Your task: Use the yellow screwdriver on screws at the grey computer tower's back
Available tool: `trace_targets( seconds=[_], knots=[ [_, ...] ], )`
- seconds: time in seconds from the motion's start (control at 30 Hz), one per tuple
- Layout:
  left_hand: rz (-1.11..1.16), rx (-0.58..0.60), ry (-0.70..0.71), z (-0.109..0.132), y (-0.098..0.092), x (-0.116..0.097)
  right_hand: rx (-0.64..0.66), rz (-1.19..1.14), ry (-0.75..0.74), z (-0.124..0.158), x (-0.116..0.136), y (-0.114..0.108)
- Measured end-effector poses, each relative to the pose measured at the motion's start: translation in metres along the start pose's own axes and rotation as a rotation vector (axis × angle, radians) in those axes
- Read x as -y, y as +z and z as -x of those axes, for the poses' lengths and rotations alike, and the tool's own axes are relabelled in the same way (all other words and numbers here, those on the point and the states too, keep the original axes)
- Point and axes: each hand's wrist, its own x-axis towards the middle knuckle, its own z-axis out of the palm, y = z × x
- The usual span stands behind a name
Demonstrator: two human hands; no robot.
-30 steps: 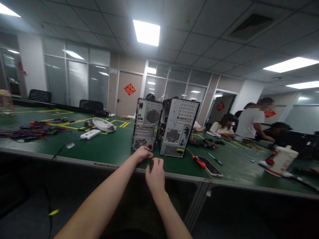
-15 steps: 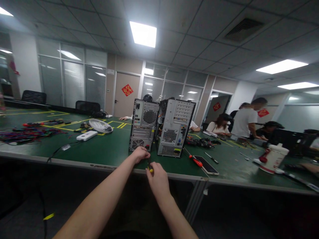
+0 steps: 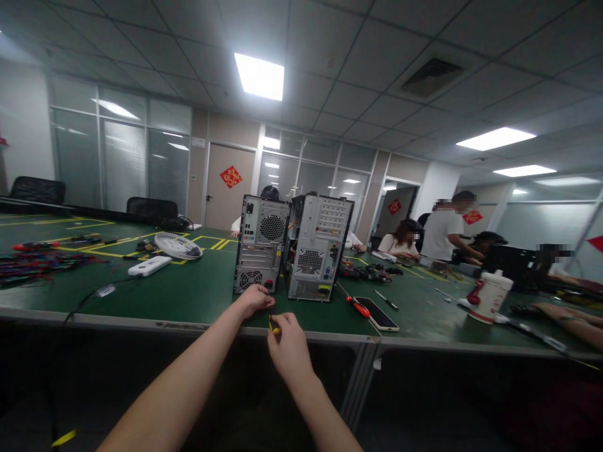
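Observation:
Two computer towers stand upright side by side, their rear panels facing me: the left computer tower (image 3: 261, 248) and the right computer tower (image 3: 318, 251). At the lower edge of the left tower, my left hand (image 3: 255, 301) is closed with its fingertips pinched; anything between them is too small to make out. My right hand (image 3: 291, 348) is closer to me, over the table's front edge. It is closed around a small black-and-yellow tool (image 3: 274, 328), whose far end is hard to see. A narrow space separates the two hands.
On the green table (image 3: 188, 298), a red-handled screwdriver (image 3: 360, 307) lies against a phone (image 3: 377, 314). A white cup (image 3: 490, 298) stands to the right. Leftward are a white power strip (image 3: 149, 266), a white oval basket (image 3: 178, 245) and tangled cables (image 3: 42, 267). Several people work farther back.
The view has turned slightly right, so the scene sits farther left. My right hand with the tool has drawn a little away from my left hand, which stays by the left tower.

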Motion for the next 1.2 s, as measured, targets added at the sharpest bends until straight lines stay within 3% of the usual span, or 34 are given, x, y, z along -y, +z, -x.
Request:
trace_targets(
  seconds=[0.67, 0.93, 1.07, 1.2],
  knots=[
    [0.010, -0.065, 0.064, -0.0078, -0.0025, 0.0071, 0.064, -0.025, -0.017, -0.0036, -0.0011, -0.0038],
    [-0.014, -0.087, 0.054, -0.0061, -0.0021, 0.0051, 0.053, -0.030, 0.058, -0.0049, 0.0005, -0.0004],
    [-0.019, -0.102, 0.056, -0.0060, -0.0018, 0.0056, -0.010, -0.077, 0.005, -0.0039, 0.0011, 0.0007],
    [-0.026, -0.103, 0.060, -0.0073, -0.0019, 0.0063, 0.036, -0.088, -0.033, -0.0035, 0.0009, -0.0004]
  ],
)
